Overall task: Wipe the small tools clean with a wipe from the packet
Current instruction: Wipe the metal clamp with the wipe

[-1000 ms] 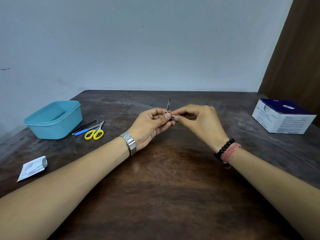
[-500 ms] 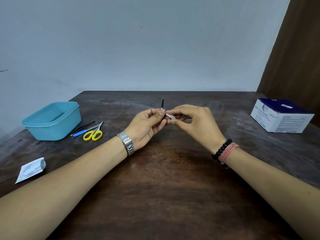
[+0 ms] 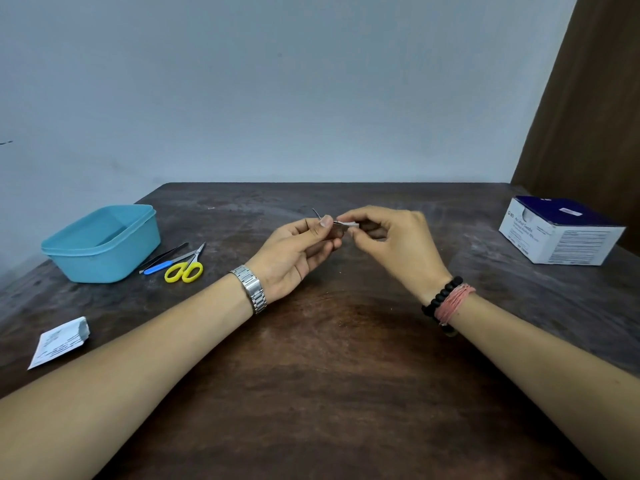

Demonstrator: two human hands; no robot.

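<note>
On a dark wooden table (image 3: pixel 329 375) against a pale wall we held one small metal tool (image 3: pixel 318 214) in our left hand (image 3: pixel 294 251), our right hand (image 3: pixel 394 244) pinching one wipe (image 3: pixel 348 225) round it, beside one tub (image 3: pixel 104 244), one scissors (image 3: pixel 187 266), one box (image 3: pixel 561 233) and one packet (image 3: pixel 59 342).

— How many hands?
— Two: the left hand (image 3: pixel 294 254) and the right hand (image 3: pixel 391 244), meeting above the middle of the bench (image 3: pixel 346 358).
— Tools?
— One small metal tool (image 3: pixel 317 213) between the hands, with one white wipe (image 3: pixel 348 224). Three more at ten o'clock: one scissors (image 3: pixel 185 268), one blue-handled tool (image 3: pixel 157 268), one dark tweezers (image 3: pixel 164 254).
— Containers?
— One tub (image 3: pixel 100 244) at ten o'clock, one box (image 3: pixel 561 233) at two o'clock.
— Packets?
— One packet (image 3: pixel 59 342), at eight o'clock.
— Anything on the wrists?
— One watch (image 3: pixel 251 289), two bracelets (image 3: pixel 446 301).
</note>
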